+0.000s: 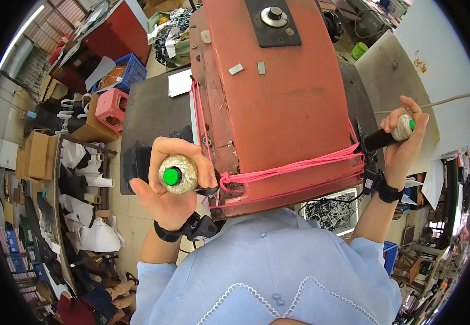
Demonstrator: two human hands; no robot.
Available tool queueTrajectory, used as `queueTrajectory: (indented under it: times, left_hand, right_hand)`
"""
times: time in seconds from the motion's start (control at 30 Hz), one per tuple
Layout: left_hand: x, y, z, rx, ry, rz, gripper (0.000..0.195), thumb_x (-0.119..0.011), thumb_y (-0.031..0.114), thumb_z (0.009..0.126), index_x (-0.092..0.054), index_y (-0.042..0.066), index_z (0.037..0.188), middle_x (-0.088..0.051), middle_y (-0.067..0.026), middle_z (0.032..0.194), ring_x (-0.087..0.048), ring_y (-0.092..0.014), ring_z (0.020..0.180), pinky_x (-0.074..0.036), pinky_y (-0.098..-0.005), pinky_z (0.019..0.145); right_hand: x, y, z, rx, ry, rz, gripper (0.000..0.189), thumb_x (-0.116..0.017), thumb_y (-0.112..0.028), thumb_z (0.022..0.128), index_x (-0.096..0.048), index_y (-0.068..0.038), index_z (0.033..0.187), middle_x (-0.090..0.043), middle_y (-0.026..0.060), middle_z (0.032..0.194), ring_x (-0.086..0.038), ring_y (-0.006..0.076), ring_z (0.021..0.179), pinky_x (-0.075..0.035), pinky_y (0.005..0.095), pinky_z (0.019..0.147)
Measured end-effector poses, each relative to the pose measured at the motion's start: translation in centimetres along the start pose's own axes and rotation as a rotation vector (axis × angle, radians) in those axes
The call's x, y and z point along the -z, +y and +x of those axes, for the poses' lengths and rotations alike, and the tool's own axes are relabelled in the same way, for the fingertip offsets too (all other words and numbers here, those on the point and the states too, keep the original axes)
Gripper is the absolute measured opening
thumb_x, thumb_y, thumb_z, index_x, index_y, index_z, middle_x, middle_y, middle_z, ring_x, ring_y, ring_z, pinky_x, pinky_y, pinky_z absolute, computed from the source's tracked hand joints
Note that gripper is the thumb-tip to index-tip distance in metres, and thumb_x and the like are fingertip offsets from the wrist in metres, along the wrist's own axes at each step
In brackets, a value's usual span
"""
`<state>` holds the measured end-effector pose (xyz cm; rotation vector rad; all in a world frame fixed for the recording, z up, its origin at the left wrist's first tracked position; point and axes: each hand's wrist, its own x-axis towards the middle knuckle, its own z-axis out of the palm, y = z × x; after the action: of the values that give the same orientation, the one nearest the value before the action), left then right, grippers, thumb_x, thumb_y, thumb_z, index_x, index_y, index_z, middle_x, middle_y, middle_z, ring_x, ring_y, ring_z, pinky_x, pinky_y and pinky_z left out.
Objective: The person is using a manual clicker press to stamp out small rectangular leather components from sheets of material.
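A red swing-arm press head (283, 101) fills the space in front of me. My left hand (176, 209) curls its fingers around the tape-wrapped left handle (188, 164); the thumb stands off its green button (171, 176). On the other side, my right hand (399, 156) holds the right handle (402, 132), wrapped the same way on a black shaft (379, 141). Its green button (412, 124) lies close to the thumb. Pink cord (292, 166) runs in several strands across the front of the head, between the two handle mounts.
A dial (275, 16) and two small metal blocks (236, 69) sit on top of the head. White paper (179, 83) lies on the dark bed (149, 105). A white tray (353, 221) holds small parts below. At left are a pink stool (111, 107), a material rack (58, 203) and a person (74, 308).
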<state>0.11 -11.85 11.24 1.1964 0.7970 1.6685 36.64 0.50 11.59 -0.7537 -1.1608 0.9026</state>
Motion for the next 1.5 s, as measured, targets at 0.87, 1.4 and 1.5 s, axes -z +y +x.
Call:
queueTrajectory:
  times: [0.87, 1.4, 1.5]
  left_hand:
    - [-0.1, -14.4, 5.7, -0.223, -0.55, 1.228, 0.037, -0.072, 0.026, 0.088, -0.063, 0.002, 0.115, -0.056, -0.0216, 0.133, -0.05, -0.039, 0.128, -0.042, -0.045, 0.106]
    - [0.0, -15.6, 7.7, -0.177, -0.548, 1.258, 0.02, -0.058, 0.011, 0.095, -0.055, 0.004, 0.113, -0.067, -0.0172, 0.095, -0.068, -0.034, 0.088, -0.054, -0.043, 0.072]
    - [-0.1, -13.7, 8.3, -0.145, -0.337, 1.198, 0.016, -0.055, 0.013, 0.098, -0.057, 0.003, 0.111, -0.066, -0.0152, 0.087, -0.067, -0.034, 0.078, -0.053, -0.041, 0.065]
  right_hand:
    - [0.2, 0.9, -2.7, -0.014, -0.054, 0.034, 0.077, -0.03, -0.065, 0.102, -0.05, 0.004, 0.129, -0.063, 0.0133, 0.108, -0.059, 0.02, 0.094, -0.046, 0.0352, 0.088]
    - [-6.1, 8.0, -4.9, 0.061, -0.531, -0.716, 0.025, -0.067, -0.009, 0.089, -0.065, -0.002, 0.113, -0.065, 0.0098, 0.119, -0.063, 0.0248, 0.102, -0.051, 0.0339, 0.087]
    - [-8.6, 12.0, -6.2, 0.274, -0.733, -0.786, 0.019, -0.067, -0.009, 0.087, -0.065, -0.002, 0.104, -0.064, 0.0106, 0.11, -0.06, 0.0298, 0.101, -0.05, 0.0374, 0.085]
